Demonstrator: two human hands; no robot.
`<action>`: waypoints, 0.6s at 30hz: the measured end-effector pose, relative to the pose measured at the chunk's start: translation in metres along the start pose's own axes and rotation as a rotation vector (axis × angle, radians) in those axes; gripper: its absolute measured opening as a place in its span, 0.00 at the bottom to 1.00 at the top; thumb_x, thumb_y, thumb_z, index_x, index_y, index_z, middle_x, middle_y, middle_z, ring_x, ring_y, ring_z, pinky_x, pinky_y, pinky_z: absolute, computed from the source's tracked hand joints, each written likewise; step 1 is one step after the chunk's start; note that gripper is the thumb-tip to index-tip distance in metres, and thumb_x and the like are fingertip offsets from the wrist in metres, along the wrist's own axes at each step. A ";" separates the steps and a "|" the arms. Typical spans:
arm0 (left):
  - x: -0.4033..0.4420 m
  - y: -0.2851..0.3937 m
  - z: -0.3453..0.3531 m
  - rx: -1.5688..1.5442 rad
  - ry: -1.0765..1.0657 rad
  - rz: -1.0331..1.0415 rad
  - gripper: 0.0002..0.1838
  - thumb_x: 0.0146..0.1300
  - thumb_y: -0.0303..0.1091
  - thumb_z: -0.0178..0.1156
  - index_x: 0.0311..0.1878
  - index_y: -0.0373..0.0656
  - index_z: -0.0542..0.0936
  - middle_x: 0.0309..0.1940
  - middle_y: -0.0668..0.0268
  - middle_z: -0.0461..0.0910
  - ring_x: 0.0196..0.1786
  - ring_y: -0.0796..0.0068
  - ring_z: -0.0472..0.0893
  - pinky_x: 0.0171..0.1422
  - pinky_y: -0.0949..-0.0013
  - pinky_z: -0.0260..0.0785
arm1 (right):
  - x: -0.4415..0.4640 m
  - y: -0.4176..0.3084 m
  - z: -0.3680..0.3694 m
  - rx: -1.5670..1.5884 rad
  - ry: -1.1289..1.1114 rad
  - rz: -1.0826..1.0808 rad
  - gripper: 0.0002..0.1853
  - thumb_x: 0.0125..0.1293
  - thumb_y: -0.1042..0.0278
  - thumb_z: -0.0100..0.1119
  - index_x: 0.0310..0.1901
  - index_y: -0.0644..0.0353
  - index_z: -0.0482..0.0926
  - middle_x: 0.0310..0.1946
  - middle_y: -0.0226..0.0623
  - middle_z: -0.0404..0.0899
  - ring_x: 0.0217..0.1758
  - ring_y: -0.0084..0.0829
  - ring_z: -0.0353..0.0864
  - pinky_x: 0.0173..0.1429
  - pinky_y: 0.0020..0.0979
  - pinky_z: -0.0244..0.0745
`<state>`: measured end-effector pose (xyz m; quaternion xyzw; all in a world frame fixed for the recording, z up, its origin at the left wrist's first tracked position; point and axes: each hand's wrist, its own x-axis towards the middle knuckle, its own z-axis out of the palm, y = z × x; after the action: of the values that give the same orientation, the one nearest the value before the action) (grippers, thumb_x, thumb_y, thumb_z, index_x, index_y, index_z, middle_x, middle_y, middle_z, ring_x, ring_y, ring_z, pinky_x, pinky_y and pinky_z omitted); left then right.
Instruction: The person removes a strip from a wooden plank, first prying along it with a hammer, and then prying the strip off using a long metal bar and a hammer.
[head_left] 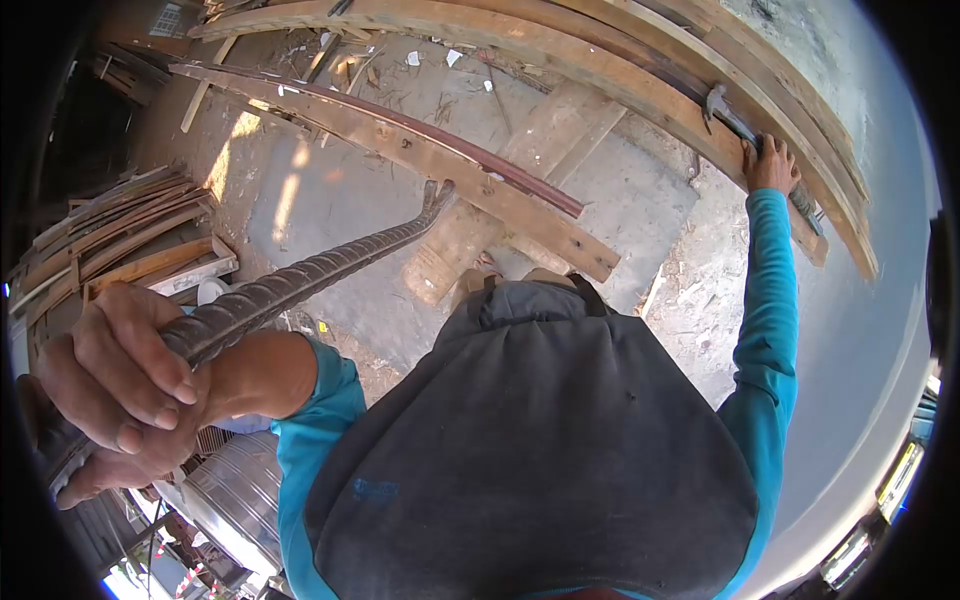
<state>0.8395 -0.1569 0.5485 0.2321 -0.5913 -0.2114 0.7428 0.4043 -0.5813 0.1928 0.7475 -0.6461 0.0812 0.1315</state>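
My left hand [125, 385] is wrapped around a ribbed steel pry bar [300, 272], raised close to the camera at the left. The bar slants away from me, and its forked claw end appears over a long wooden plank [400, 148]. Off to the right, my right hand [770, 165] reaches out to a claw hammer [737, 124] lying on stacked timber [660, 115]. Its fingers close over the hammer's handle, whose lower part shows past the wrist. The hammer's head points away from me.
A dark reddish strip [520, 178] runs along the plank. Piled wood strips [130, 225] lie at the left, above a ribbed metal drum [238, 490]. Wood scraps and paper bits litter the concrete floor [350, 280]. A pale wall [870, 330] stands at the right.
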 end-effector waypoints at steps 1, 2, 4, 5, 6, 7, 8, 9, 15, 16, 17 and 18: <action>0.003 -0.005 -0.005 0.009 -0.021 0.005 0.38 0.62 0.79 0.48 0.35 0.46 0.75 0.10 0.74 0.64 0.07 0.80 0.65 0.07 0.74 0.58 | 0.001 0.001 0.001 -0.007 0.008 0.015 0.25 0.65 0.38 0.61 0.57 0.45 0.78 0.59 0.38 0.77 0.66 0.47 0.72 0.66 0.62 0.64; 0.006 -0.011 -0.010 0.019 -0.043 0.011 0.40 0.61 0.82 0.45 0.33 0.47 0.75 0.10 0.74 0.63 0.07 0.80 0.64 0.08 0.73 0.58 | 0.003 0.005 0.006 -0.012 -0.013 -0.017 0.25 0.66 0.40 0.61 0.56 0.47 0.78 0.59 0.39 0.76 0.65 0.47 0.73 0.66 0.60 0.65; 0.009 -0.025 -0.016 0.034 -0.073 0.009 0.46 0.58 0.86 0.40 0.39 0.45 0.76 0.14 0.73 0.66 0.10 0.81 0.65 0.12 0.74 0.61 | 0.006 0.005 0.003 -0.049 -0.014 -0.096 0.23 0.68 0.43 0.61 0.53 0.53 0.78 0.58 0.44 0.75 0.64 0.48 0.74 0.66 0.53 0.69; 0.013 -0.035 -0.022 0.023 -0.107 0.013 0.48 0.58 0.86 0.39 0.47 0.44 0.77 0.16 0.72 0.68 0.12 0.80 0.66 0.15 0.74 0.63 | 0.004 0.006 0.010 -0.051 0.004 -0.089 0.23 0.68 0.43 0.61 0.53 0.53 0.78 0.58 0.44 0.75 0.64 0.48 0.74 0.66 0.53 0.69; 0.017 -0.045 -0.028 0.011 -0.142 0.016 0.52 0.59 0.86 0.38 0.55 0.42 0.78 0.18 0.72 0.69 0.13 0.80 0.67 0.17 0.74 0.65 | 0.001 0.012 0.025 0.033 0.018 -0.114 0.23 0.68 0.44 0.61 0.52 0.54 0.77 0.57 0.47 0.75 0.62 0.50 0.76 0.63 0.52 0.72; 0.021 -0.050 -0.037 0.005 -0.145 0.020 0.52 0.59 0.86 0.38 0.55 0.42 0.78 0.18 0.72 0.69 0.13 0.80 0.67 0.17 0.74 0.65 | -0.004 0.015 0.032 0.115 0.025 -0.141 0.22 0.69 0.44 0.61 0.51 0.56 0.77 0.57 0.49 0.74 0.60 0.51 0.77 0.61 0.51 0.74; 0.025 -0.055 -0.045 -0.028 -0.162 -0.010 0.50 0.61 0.84 0.39 0.58 0.42 0.77 0.19 0.71 0.69 0.13 0.80 0.67 0.18 0.74 0.65 | -0.019 0.001 0.011 0.159 -0.033 -0.081 0.22 0.70 0.46 0.60 0.50 0.59 0.76 0.55 0.54 0.74 0.54 0.56 0.80 0.54 0.52 0.77; 0.028 -0.061 -0.053 -0.061 -0.177 -0.044 0.49 0.64 0.81 0.40 0.61 0.41 0.77 0.19 0.71 0.68 0.14 0.80 0.67 0.18 0.74 0.65 | -0.025 -0.007 0.005 0.152 -0.040 -0.076 0.22 0.70 0.46 0.60 0.50 0.59 0.76 0.55 0.54 0.74 0.54 0.56 0.80 0.54 0.52 0.77; 0.064 -0.100 -0.098 -0.121 -0.198 -0.227 0.44 0.70 0.74 0.39 0.59 0.37 0.76 0.19 0.70 0.67 0.16 0.79 0.66 0.21 0.74 0.65 | -0.095 -0.058 -0.056 0.396 0.045 0.086 0.26 0.68 0.45 0.64 0.37 0.67 0.78 0.36 0.56 0.78 0.41 0.57 0.80 0.44 0.52 0.74; 0.074 -0.112 -0.104 -0.147 -0.287 -0.270 0.41 0.71 0.72 0.40 0.57 0.38 0.76 0.20 0.70 0.66 0.17 0.79 0.66 0.21 0.74 0.65 | -0.114 -0.076 -0.077 0.486 -0.063 0.128 0.26 0.67 0.45 0.65 0.37 0.68 0.77 0.35 0.56 0.78 0.39 0.56 0.80 0.43 0.50 0.74; 0.080 -0.118 -0.109 -0.174 -0.302 -0.288 0.39 0.71 0.71 0.40 0.53 0.39 0.75 0.20 0.70 0.66 0.17 0.80 0.65 0.21 0.75 0.64 | -0.136 -0.094 -0.094 0.575 -0.172 0.174 0.27 0.66 0.45 0.67 0.36 0.68 0.77 0.34 0.55 0.78 0.37 0.55 0.80 0.42 0.49 0.73; 0.086 -0.123 -0.113 -0.200 -0.316 -0.306 0.37 0.71 0.70 0.41 0.50 0.40 0.74 0.20 0.70 0.66 0.17 0.80 0.65 0.21 0.75 0.63 | -0.158 -0.112 -0.105 0.614 -0.276 0.196 0.26 0.66 0.47 0.68 0.35 0.68 0.76 0.33 0.54 0.78 0.36 0.55 0.79 0.41 0.48 0.73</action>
<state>0.9636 -0.2956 0.5206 0.2083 -0.6340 -0.4128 0.6198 0.4960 -0.3853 0.2366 0.6907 -0.6718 0.1820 -0.1963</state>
